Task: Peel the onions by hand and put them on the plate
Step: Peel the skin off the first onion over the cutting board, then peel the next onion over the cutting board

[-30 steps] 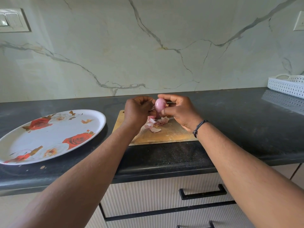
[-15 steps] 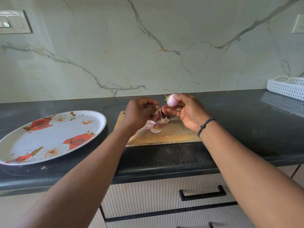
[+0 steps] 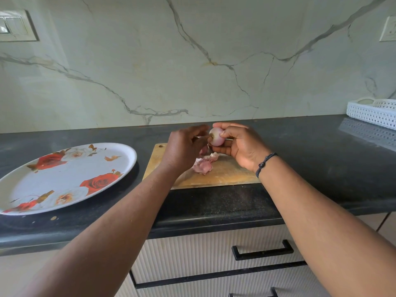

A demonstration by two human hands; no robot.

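Onion (image 3: 216, 136) is gripped in the right hand (image 3: 240, 146) above the board (image 3: 231, 172), root end pinched by left hand (image 3: 184, 146) fingers; a slip off the slick bulb could drop it short of the plate (image 3: 126, 166).

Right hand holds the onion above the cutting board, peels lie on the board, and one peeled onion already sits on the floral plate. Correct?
Not quite: the head view shows the floral plate holding no onion. The rest stands: the right hand holds the onion above the cutting board, peels below.

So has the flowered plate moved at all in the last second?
No. The plate sits in the same spot on the counter, its right rim just as close to the cutting board.
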